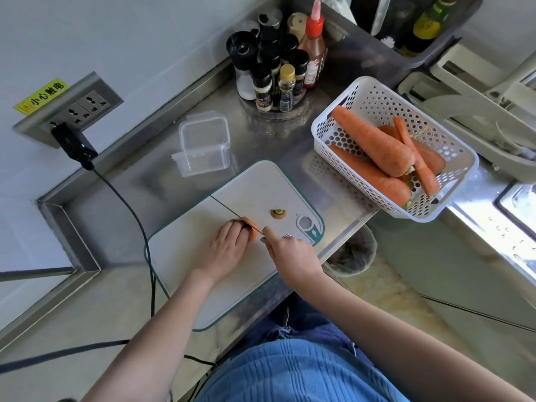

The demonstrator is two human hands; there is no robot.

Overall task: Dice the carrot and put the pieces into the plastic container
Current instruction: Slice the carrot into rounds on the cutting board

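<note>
On the white cutting board my left hand curls over a carrot, most of it hidden under the fingers. My right hand grips the handle of a knife whose thin blade runs up-left across the carrot's exposed end. A cut carrot top with a green stub lies on the board just beyond the blade. The clear plastic container stands open and holds nothing, behind the board, with its lid beside it.
A white perforated basket with several whole carrots sits at the right of the steel counter. A round rack of spice bottles stands behind. A black cable runs from the wall socket past the board's left edge. A bin is below the counter.
</note>
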